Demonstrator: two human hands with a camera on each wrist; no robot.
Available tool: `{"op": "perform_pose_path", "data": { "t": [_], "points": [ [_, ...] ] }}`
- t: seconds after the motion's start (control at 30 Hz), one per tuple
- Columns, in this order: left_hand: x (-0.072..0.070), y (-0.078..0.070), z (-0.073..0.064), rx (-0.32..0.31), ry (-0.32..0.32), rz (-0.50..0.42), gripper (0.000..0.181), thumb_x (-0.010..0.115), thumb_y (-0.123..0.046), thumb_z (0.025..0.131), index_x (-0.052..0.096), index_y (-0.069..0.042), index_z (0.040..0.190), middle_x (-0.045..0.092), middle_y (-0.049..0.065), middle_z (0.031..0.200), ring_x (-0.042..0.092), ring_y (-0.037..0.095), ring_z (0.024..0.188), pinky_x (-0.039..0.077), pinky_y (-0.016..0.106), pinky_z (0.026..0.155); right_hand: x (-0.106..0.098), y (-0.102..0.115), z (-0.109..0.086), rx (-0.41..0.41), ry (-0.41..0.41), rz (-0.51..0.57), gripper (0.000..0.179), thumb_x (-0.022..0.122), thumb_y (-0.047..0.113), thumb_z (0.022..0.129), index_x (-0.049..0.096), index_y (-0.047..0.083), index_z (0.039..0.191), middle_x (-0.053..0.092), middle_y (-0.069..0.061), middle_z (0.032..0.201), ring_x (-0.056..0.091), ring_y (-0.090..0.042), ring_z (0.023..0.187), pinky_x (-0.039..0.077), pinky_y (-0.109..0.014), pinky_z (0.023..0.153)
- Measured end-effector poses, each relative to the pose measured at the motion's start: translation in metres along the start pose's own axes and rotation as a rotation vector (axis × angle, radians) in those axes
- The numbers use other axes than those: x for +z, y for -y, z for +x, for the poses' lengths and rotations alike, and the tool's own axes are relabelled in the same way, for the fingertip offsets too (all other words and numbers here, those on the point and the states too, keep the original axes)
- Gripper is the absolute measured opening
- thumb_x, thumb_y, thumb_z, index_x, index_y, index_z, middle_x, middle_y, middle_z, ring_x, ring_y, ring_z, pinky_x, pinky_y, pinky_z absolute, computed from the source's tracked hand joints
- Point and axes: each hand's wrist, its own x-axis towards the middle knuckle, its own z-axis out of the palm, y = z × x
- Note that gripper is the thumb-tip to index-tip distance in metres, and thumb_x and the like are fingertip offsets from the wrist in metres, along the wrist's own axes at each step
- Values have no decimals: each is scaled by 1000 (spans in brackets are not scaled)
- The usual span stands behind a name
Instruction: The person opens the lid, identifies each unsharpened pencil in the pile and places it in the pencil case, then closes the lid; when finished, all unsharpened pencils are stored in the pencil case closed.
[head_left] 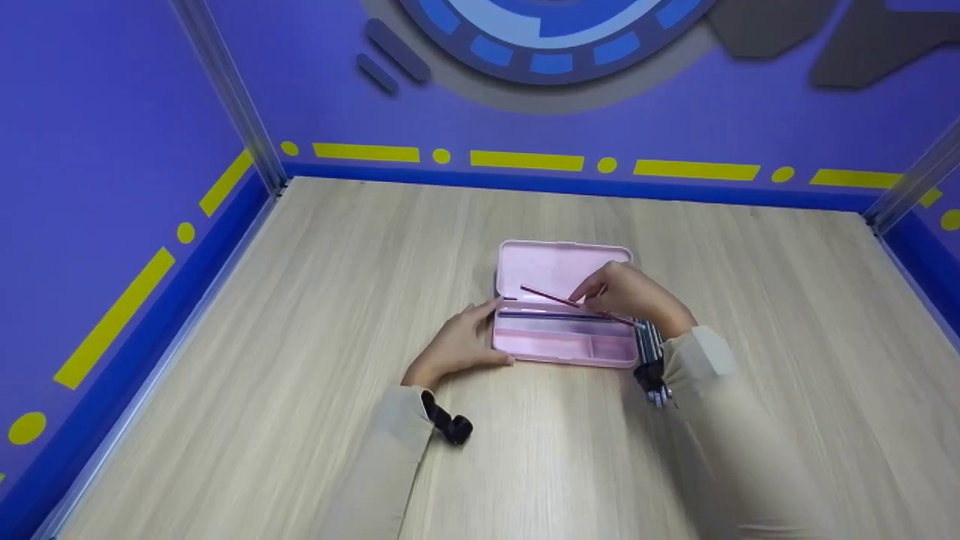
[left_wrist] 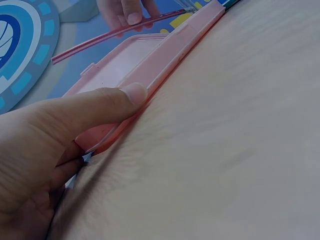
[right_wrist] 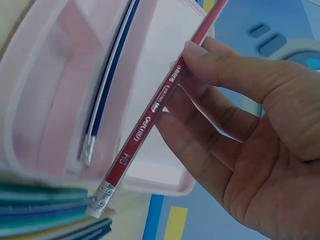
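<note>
Prob. booth, printed wall panels (head_left: 480, 131), cnr posts (head_left: 229, 84)

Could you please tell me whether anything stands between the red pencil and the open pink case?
Nothing visible does: the lid is open and the right hand holds the red pencil above the pink case. A blue pencil lies in the compartment nearest the lid, perhaps leaving less room.
</note>
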Motion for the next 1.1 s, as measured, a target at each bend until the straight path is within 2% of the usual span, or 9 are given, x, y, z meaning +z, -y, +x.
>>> {"op": "perform_pose_path", "data": {
  "t": [0.17,0.4,0.53,0.67,0.9,1.1],
  "points": [
    [0,0,0,-3,2,9,103,88,-35,61,36,-20,149,39,21,149,36,37,138,28,48,116,8,4,8,-41,-7,-33,18,69,-3,82,78,5,96,75,-11,90,61,-14,74,55,-28,70],
    [-1,-1,0,31,0,14,103,89,-35,61,38,-16,149,47,19,143,46,31,131,33,44,114,17,9,15,-38,19,-62,19,71,-4,80,78,5,94,75,-12,92,65,-18,81,56,-38,79],
    [-1,-1,0,26,-2,9,104,89,-35,61,37,-16,149,44,19,146,40,34,136,30,45,115,23,10,17,-25,29,-84,19,72,-4,79,78,6,94,75,-11,94,65,-19,83,56,-39,81],
    [-1,-1,0,21,1,10,104,89,-36,62,36,-16,149,42,19,148,37,35,138,29,47,116,29,9,17,-36,4,-127,18,72,-3,78,78,6,93,75,-10,93,65,-20,83,55,-40,82],
    [-1,-2,0,-1,11,15,105,89,-37,62,36,-19,150,40,22,149,38,36,137,29,47,116,36,7,18,10,-33,-171,17,73,0,79,79,11,92,75,-6,96,66,-22,90,53,-43,88],
    [-2,-1,-1,-21,10,-2,104,88,-36,62,35,-20,150,37,20,151,32,38,140,25,50,117,38,8,18,49,-45,-194,16,72,1,81,78,12,91,75,-6,97,65,-24,93,52,-44,89]
  ]
}}
